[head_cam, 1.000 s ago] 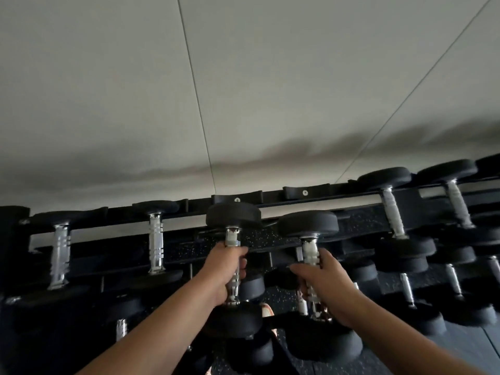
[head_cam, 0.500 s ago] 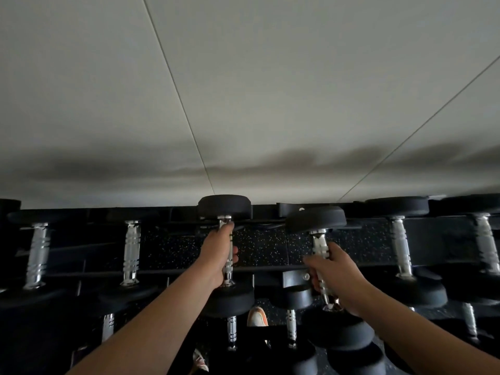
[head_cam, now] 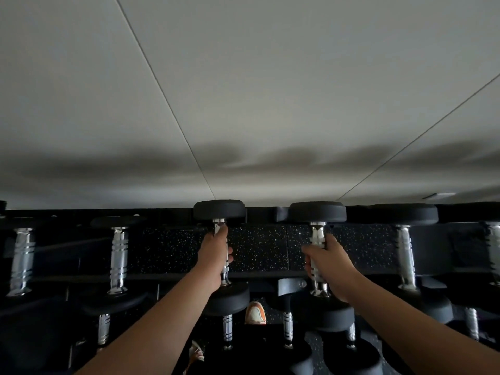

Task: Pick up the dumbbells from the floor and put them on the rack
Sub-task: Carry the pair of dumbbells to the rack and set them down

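Observation:
My left hand [head_cam: 215, 259] is wrapped around the chrome handle of a black dumbbell [head_cam: 219, 210] whose far head sits at the back rail of the black rack [head_cam: 259, 212]. My right hand [head_cam: 328, 262] grips the handle of a second, slightly larger black dumbbell [head_cam: 317, 211] just to its right. Both dumbbells lie across the rack's top tier, over a gap through which the speckled black floor [head_cam: 259, 247] shows. Whether their heads rest fully on the rails is not visible.
Other dumbbells fill the top tier: two at the left [head_cam: 119, 255], [head_cam: 21, 261] and two at the right [head_cam: 404, 253], [head_cam: 495, 253]. A lower tier holds several more [head_cam: 288, 328]. A shoe [head_cam: 255, 312] shows below. The pale wall [head_cam: 243, 90] rises behind the rack.
Both hands have carried their dumbbells forward and up onto the rack's top tier. The view has tilted, so the rack now lies level across the frame.

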A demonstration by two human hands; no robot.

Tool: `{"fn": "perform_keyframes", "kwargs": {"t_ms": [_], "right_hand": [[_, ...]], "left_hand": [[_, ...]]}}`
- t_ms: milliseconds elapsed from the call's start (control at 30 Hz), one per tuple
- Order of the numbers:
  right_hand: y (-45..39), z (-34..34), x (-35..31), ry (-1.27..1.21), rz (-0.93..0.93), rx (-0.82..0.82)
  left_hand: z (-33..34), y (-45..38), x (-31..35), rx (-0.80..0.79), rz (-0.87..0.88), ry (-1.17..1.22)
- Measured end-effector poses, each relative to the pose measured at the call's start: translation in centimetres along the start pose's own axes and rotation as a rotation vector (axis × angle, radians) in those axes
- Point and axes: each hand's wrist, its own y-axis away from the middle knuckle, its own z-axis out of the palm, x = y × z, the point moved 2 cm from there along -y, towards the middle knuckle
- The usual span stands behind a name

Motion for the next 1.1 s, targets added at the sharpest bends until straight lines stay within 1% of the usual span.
{"fn": "perform_keyframes", "kwargs": {"t_ms": [133,333,500,800,933,1100], "right_hand": [[-1.2,0.4,-0.3,-0.004,0.011,0.001],[-2.1,1.6,-0.4,0.033,0.005,0.003],[-2.6,2.4,0.1,0.064,0.000,0.002],[-2.8,2.2,0.9,0.128,-0.028,0.001],[-2.7,1.6,0.9,0.165,-0.038,0.014],[-2.2,2.1,0.7,0.199,-0.034,0.006]], "left_hand": [[-0.8,-0.3,0.0,0.026,-0.020,-0.004],[-0.7,-0.3,0.3,-0.001,-0.006,-0.020],[-0.5,-0.2,0.5,0.015,0.045,-0.037],[-1.6,0.0,0.2,0.014,0.076,-0.088],[-1.3,-0.2,-0.2,0.066,0.110,-0.179],[-1.5,0.2,-0.7,0.050,0.126,-0.246]]}}
